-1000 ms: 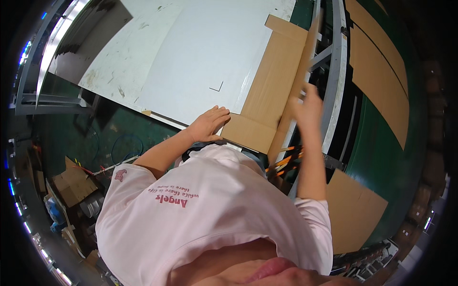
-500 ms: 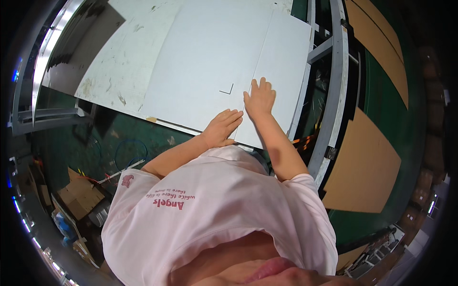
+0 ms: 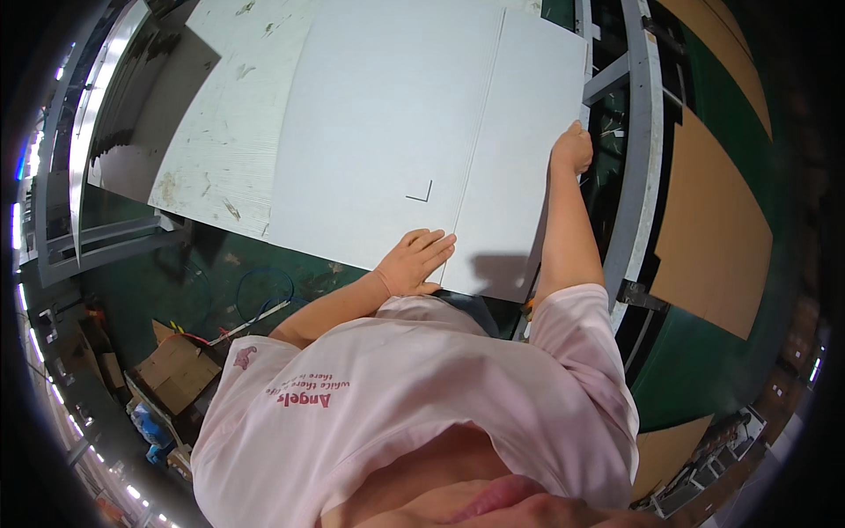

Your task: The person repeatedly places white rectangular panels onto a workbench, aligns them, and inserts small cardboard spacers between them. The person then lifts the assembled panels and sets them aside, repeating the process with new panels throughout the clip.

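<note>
A large white cardboard sheet (image 3: 370,123) lies on the worktable, with a crease line running lengthwise through its right part and a small L-shaped black mark near my side. My left hand (image 3: 418,262) rests flat on the sheet's near edge, its fingers reaching to the crease. At the sheet's right edge my right hand (image 3: 572,150) is closed around the border. The fingertips under that edge are hidden.
Left of the sheet shows the scuffed whitish tabletop (image 3: 224,132). A grey metal frame rail (image 3: 641,167) runs along the right, with brown cardboard sheets (image 3: 717,224) beyond it. An opened brown carton (image 3: 176,370) sits on the green floor at left.
My right hand has gone from lying flat by the crease to the sheet's right edge, where it has closed. My left hand stays flat near the crease.
</note>
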A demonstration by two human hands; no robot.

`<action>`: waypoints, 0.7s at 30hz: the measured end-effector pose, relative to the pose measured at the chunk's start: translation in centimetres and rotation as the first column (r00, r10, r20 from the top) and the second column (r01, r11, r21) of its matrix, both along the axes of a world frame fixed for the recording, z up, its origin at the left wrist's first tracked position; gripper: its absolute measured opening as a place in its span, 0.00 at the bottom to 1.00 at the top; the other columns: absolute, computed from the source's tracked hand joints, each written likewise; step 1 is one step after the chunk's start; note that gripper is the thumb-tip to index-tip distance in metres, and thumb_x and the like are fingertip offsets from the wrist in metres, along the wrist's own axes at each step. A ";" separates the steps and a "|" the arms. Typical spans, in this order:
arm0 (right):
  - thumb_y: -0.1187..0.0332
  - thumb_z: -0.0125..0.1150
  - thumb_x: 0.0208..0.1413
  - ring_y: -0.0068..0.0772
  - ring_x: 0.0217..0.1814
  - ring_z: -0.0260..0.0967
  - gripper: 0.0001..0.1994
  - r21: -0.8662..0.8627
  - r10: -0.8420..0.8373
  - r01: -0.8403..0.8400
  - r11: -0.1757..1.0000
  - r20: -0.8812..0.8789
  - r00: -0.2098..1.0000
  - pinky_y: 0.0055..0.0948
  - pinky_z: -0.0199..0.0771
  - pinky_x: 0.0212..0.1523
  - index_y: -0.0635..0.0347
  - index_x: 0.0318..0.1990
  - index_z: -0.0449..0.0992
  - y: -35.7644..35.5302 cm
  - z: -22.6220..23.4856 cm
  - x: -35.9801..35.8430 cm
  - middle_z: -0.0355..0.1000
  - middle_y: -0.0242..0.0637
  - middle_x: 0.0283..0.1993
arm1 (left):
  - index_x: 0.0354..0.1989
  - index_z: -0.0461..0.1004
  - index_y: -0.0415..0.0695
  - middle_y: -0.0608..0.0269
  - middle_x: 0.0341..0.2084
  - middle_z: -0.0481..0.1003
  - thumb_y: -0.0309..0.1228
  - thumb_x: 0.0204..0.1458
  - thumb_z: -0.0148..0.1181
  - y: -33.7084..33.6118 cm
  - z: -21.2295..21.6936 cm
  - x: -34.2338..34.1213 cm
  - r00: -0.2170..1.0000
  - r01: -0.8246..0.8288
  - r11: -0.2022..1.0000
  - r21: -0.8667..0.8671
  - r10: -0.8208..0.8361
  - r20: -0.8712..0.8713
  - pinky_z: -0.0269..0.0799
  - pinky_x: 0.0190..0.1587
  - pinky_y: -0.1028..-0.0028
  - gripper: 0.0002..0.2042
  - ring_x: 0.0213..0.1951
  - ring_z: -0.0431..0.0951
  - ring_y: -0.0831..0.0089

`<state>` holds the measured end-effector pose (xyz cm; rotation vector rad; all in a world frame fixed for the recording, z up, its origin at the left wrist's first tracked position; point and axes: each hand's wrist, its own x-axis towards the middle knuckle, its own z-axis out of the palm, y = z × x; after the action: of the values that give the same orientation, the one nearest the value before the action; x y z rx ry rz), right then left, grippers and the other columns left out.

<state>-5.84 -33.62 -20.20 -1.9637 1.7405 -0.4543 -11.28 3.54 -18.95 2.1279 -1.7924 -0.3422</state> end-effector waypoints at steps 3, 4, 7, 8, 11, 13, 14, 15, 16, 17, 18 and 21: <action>0.49 0.42 0.61 0.54 0.47 0.73 0.25 0.034 0.016 -0.013 0.999 -0.061 0.998 0.46 0.71 0.48 0.60 0.39 0.79 -1.2 -1.5 -0.2 0.76 0.50 0.41 | 0.58 0.65 0.42 0.60 0.63 0.60 0.50 0.44 0.57 -0.2 0.2 -0.1 1.000 -0.001 0.998 0.055 0.001 -0.012 0.55 0.62 0.58 0.34 0.62 0.58 0.62; 0.49 0.41 0.62 0.54 0.47 0.72 0.25 0.050 0.023 -0.020 0.999 -0.071 0.997 0.46 0.70 0.48 0.60 0.39 0.79 -1.7 -1.5 0.1 0.76 0.50 0.41 | 0.58 0.65 0.42 0.61 0.63 0.59 0.50 0.45 0.58 -0.4 0.2 0.1 1.000 -0.002 0.998 0.059 0.002 -0.009 0.55 0.62 0.58 0.33 0.62 0.58 0.62; 0.49 0.41 0.62 0.54 0.47 0.72 0.26 0.104 -0.056 0.057 0.993 -0.017 0.998 0.45 0.70 0.48 0.62 0.37 0.79 -2.1 -2.4 0.0 0.76 0.51 0.41 | 0.57 0.65 0.44 0.65 0.63 0.59 0.51 0.44 0.59 -0.7 0.2 0.1 1.000 0.003 0.998 0.064 -0.002 -0.020 0.55 0.62 0.59 0.33 0.62 0.58 0.64; 0.49 0.41 0.62 0.54 0.47 0.72 0.26 0.120 -0.080 0.080 0.990 -0.006 0.997 0.45 0.70 0.48 0.63 0.37 0.79 -2.1 -2.4 0.1 0.76 0.51 0.41 | 0.57 0.65 0.45 0.65 0.63 0.59 0.51 0.44 0.60 -0.7 0.1 0.2 1.000 -0.002 0.998 0.069 0.004 -0.020 0.55 0.61 0.59 0.33 0.62 0.58 0.64; 0.49 0.42 0.61 0.54 0.47 0.72 0.26 0.053 0.029 -0.025 0.998 -0.065 0.997 0.46 0.69 0.48 0.64 0.40 0.78 -1.6 -1.6 0.0 0.76 0.50 0.43 | 0.56 0.66 0.45 0.66 0.63 0.59 0.51 0.42 0.62 -0.8 0.0 0.0 1.000 -0.020 0.997 0.071 0.021 -0.013 0.55 0.61 0.60 0.34 0.61 0.59 0.65; 0.48 0.41 0.61 0.53 0.49 0.71 0.26 0.043 0.044 -0.043 0.998 -0.035 0.998 0.47 0.68 0.50 0.65 0.44 0.76 -1.4 -0.8 0.6 0.75 0.49 0.45 | 0.56 0.66 0.46 0.67 0.63 0.59 0.52 0.41 0.62 -0.8 0.1 0.4 1.000 -0.023 0.998 0.065 0.023 -0.002 0.55 0.61 0.60 0.34 0.62 0.59 0.65; 0.48 0.41 0.61 0.53 0.50 0.71 0.27 0.047 0.029 -0.030 0.998 0.023 0.999 0.46 0.68 0.50 0.66 0.46 0.75 -1.5 -0.1 1.0 0.74 0.50 0.47 | 0.56 0.66 0.46 0.67 0.63 0.59 0.51 0.42 0.62 -0.9 0.2 0.5 1.000 -0.029 0.997 0.069 0.030 -0.006 0.55 0.61 0.60 0.34 0.62 0.59 0.65; 0.48 0.40 0.62 0.53 0.51 0.70 0.28 0.052 0.013 -0.017 0.998 0.081 0.997 0.46 0.67 0.51 0.67 0.49 0.73 -1.6 0.2 1.4 0.73 0.50 0.49 | 0.56 0.66 0.46 0.67 0.63 0.59 0.51 0.42 0.62 -1.0 0.4 0.5 0.999 -0.036 0.997 0.072 0.037 -0.010 0.55 0.61 0.60 0.34 0.62 0.59 0.65; 0.47 0.40 0.61 0.53 0.53 0.69 0.29 0.209 -0.052 0.011 0.978 0.189 0.981 0.46 0.67 0.53 0.68 0.51 0.71 -2.5 0.0 2.0 0.72 0.51 0.51 | 0.56 0.66 0.46 0.67 0.63 0.60 0.51 0.42 0.62 -1.1 0.6 0.5 0.999 -0.035 0.996 0.078 0.036 -0.017 0.55 0.61 0.60 0.34 0.62 0.59 0.65; 0.47 0.39 0.61 0.54 0.55 0.68 0.31 0.365 -0.134 0.024 0.931 0.280 0.951 0.46 0.66 0.54 0.69 0.54 0.68 -4.0 -0.6 2.9 0.70 0.53 0.53 | 0.56 0.66 0.46 0.67 0.63 0.60 0.50 0.42 0.62 -1.1 0.7 0.5 0.999 -0.033 0.996 0.083 0.033 -0.003 0.55 0.61 0.60 0.33 0.61 0.59 0.65; 0.46 0.39 0.61 0.54 0.57 0.66 0.33 0.512 -0.228 0.017 0.859 0.353 0.907 0.46 0.65 0.55 0.70 0.57 0.66 -5.3 -1.3 3.6 0.69 0.54 0.56 | 0.56 0.66 0.46 0.67 0.62 0.60 0.50 0.43 0.62 -1.2 0.7 0.5 0.999 -0.030 0.996 0.087 0.029 0.012 0.55 0.61 0.60 0.32 0.61 0.59 0.66; 0.48 0.34 0.63 0.54 0.58 0.66 0.32 0.405 -0.135 0.081 0.911 0.107 0.985 0.45 0.64 0.57 0.72 0.52 0.71 -4.7 -1.7 3.8 0.68 0.55 0.56 | 0.55 0.67 0.47 0.68 0.62 0.61 0.47 0.44 0.61 -1.1 0.5 -0.1 0.999 -0.046 0.996 0.071 0.047 -0.013 0.56 0.61 0.62 0.30 0.60 0.60 0.67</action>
<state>-2.03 -38.29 -21.86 -1.5213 1.7039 -0.2340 -11.34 2.46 -18.48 2.2058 -1.7437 -0.4148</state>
